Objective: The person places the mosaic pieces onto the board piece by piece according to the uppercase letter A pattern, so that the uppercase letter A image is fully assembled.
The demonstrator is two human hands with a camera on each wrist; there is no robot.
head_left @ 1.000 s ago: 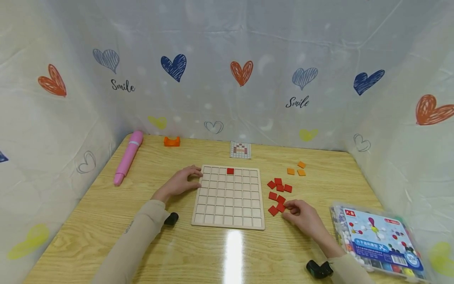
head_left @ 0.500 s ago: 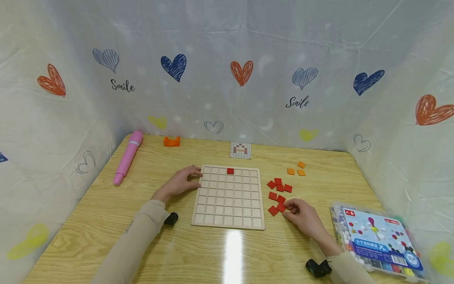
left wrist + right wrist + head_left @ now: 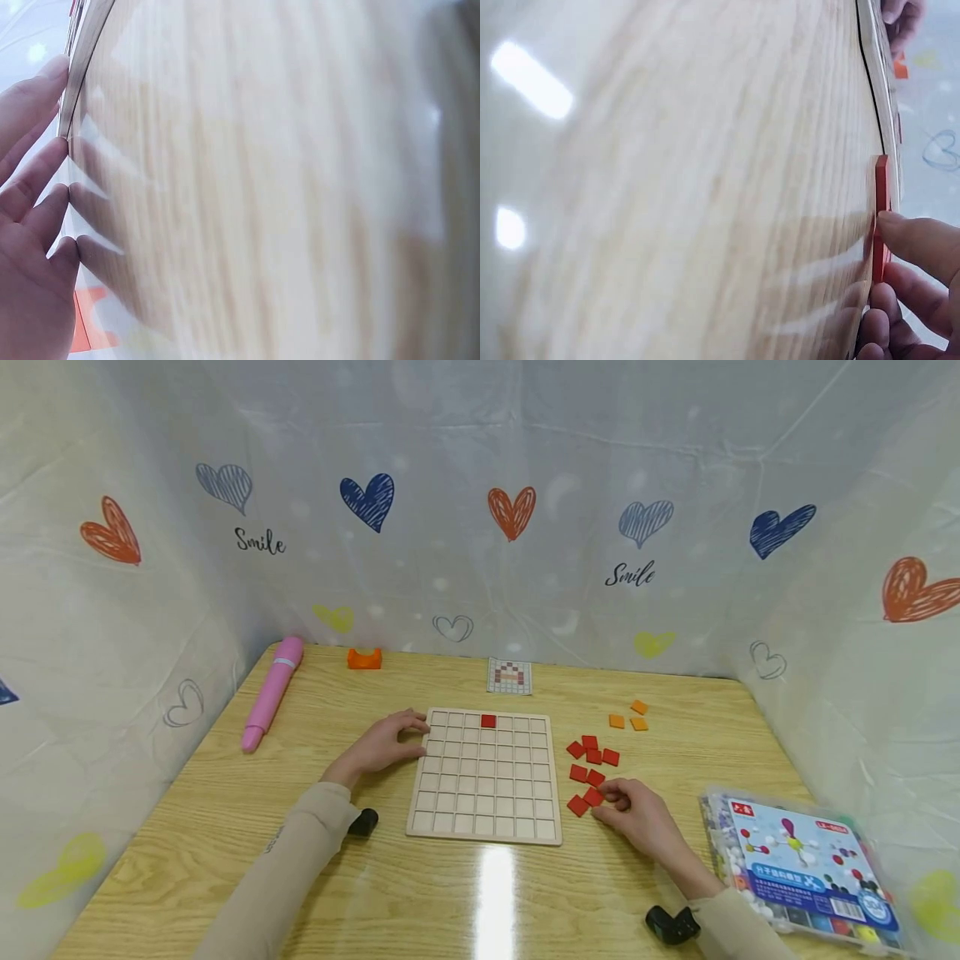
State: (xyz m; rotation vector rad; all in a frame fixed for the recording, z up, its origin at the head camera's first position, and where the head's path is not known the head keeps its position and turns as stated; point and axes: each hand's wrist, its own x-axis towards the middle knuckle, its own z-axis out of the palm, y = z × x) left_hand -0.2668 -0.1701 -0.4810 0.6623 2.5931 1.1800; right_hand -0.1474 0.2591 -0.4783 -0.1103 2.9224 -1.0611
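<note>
A wooden grid board (image 3: 485, 787) lies flat in the middle of the table in the head view. One red square tile (image 3: 488, 721) sits in its top row. My left hand (image 3: 381, 746) touches the board's left edge with its fingers loosely spread. To the right of the board my right hand (image 3: 639, 817) pinches the edge of a red tile (image 3: 593, 797) between thumb and finger. The right wrist view shows that thumb (image 3: 911, 236) against red tiles (image 3: 881, 184) seen edge-on. Several other red tiles (image 3: 589, 742) are scattered nearby.
Orange tiles (image 3: 617, 721) lie at the back right, near a small pattern card (image 3: 510, 677). A pink microphone-shaped object (image 3: 272, 696) and an orange holder (image 3: 364, 659) are at the back left. A clear box of molecular model parts (image 3: 806, 868) stands at the right.
The red tile at my right fingertips has shifted very slightly left, and the right thumb with it. The left hand and board stay in place.
</note>
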